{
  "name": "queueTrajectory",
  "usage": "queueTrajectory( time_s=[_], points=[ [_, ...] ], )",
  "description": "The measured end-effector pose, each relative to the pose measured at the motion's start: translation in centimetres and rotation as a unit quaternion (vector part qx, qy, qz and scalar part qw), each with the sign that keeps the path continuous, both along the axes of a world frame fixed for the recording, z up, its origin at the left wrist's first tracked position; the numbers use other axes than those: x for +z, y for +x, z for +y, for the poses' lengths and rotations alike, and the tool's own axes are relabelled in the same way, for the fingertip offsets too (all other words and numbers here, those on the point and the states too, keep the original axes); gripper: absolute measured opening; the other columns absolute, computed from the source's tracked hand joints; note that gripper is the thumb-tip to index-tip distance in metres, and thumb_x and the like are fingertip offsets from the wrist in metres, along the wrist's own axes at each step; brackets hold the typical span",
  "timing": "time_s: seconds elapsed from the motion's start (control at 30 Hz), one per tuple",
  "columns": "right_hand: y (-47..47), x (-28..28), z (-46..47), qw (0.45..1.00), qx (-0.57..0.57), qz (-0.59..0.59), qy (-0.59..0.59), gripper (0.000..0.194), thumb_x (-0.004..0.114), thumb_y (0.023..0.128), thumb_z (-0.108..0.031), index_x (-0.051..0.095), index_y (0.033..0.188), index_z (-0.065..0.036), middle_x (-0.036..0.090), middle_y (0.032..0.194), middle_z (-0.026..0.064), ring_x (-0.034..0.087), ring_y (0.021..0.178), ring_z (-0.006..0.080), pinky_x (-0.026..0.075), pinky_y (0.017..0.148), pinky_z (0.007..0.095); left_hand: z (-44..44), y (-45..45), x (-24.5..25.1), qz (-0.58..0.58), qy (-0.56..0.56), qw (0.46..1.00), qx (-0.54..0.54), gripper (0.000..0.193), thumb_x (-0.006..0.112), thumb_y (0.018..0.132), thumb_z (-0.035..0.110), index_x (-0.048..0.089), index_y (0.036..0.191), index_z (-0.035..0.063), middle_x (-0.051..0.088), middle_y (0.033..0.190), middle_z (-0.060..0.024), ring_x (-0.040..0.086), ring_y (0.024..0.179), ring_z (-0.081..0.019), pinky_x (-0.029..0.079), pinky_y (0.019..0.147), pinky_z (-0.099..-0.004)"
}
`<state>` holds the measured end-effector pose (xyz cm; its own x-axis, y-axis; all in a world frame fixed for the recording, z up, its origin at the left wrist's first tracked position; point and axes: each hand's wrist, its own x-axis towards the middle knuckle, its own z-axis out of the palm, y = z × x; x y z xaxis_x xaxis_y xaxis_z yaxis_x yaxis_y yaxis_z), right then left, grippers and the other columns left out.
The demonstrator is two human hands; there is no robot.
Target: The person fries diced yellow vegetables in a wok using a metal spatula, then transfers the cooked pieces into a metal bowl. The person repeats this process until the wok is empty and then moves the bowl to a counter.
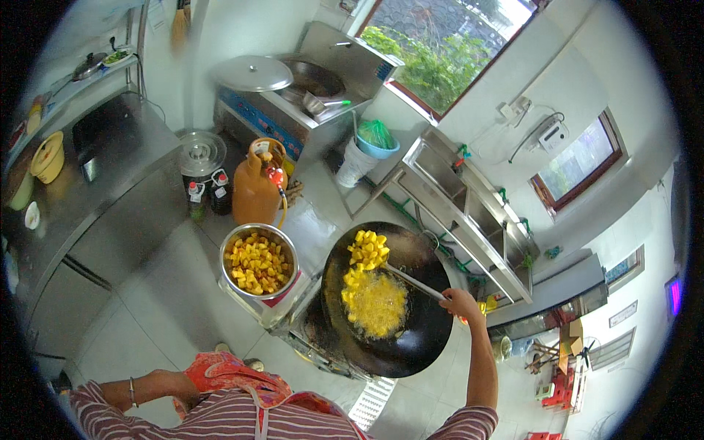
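Note:
My right hand (461,306) grips the handle of a long metal ladle (415,283) over a large black wok (426,330). The ladle's bowl is heaped with yellow chunks, perhaps potato (368,249), above the left part of the wok. Below it, more chunks bubble in hot oil (377,305). A steel bowl (224,258) full of browned yellow cubes (257,264) stands left of the wok. My left hand (184,386) is bent in at my waist by the red apron (236,379); its fingers are hidden.
An orange gas cylinder (256,192) with a hose stands beyond the steel bowl, beside two dark bottles (221,192). A steel counter (137,148) runs along the left. A steel sink (440,170) stands at the right wall, and another stove (313,124) is at the back.

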<state>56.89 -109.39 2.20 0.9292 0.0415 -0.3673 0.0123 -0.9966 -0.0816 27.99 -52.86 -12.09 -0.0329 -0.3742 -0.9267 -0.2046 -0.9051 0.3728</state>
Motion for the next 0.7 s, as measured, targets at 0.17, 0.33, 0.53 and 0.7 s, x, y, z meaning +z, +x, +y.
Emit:
queueTrajectory(
  time_s=[0.17,0.33,0.53,0.7],
  points=[
    [0.0,0.3,0.3,0.999,-0.032,0.005,-0.003,0.027,0.066,0.080,-0.025,0.065,0.100,-0.007,0.061,0.061,0.0091,0.059,0.049,0.0194,0.047,0.048,0.0350,-0.1,-1.1,-1.8,0.006,-0.025,1.000,-0.006,0.031,0.068,0.068,0.025,0.066,0.096,0.0140,0.065,0.097,-0.0113,0.060,0.089,-0.0292,0.047,0.076,-0.0414],
    [0.4,0.4,-0.2,0.999,-0.032,0.022,0.005,0.033,0.066,0.079,-0.023,0.063,0.107,-0.006,0.064,0.065,0.0073,0.061,0.053,0.0167,0.047,0.045,0.0311,0.0,-1.0,-3.2,0.019,-0.040,0.999,-0.019,0.031,0.068,0.069,0.026,0.065,0.097,0.0133,0.065,0.097,-0.0113,0.060,0.089,-0.0289,0.047,0.076,-0.0413],
    [1.3,0.7,-0.3,0.999,-0.016,0.030,-0.027,0.033,0.067,0.078,-0.024,0.063,0.107,-0.006,0.063,0.064,0.0063,0.060,0.052,0.0167,0.048,0.046,0.0311,0.3,-0.8,-3.8,0.029,-0.040,0.998,-0.038,0.032,0.067,0.070,0.027,0.065,0.099,0.0124,0.065,0.098,-0.0114,0.060,0.089,-0.0285,0.047,0.076,-0.0413],
    [1.8,0.8,-0.9,0.999,-0.029,0.013,0.021,0.029,0.070,0.076,-0.022,0.063,0.099,-0.006,0.059,0.060,0.0084,0.057,0.046,0.0176,0.046,0.043,0.0335,0.5,-1.2,-4.3,0.031,-0.053,0.997,-0.037,0.033,0.066,0.071,0.027,0.065,0.100,0.0116,0.065,0.098,-0.0115,0.060,0.088,-0.0282,0.047,0.076,-0.0413]
  ],
)
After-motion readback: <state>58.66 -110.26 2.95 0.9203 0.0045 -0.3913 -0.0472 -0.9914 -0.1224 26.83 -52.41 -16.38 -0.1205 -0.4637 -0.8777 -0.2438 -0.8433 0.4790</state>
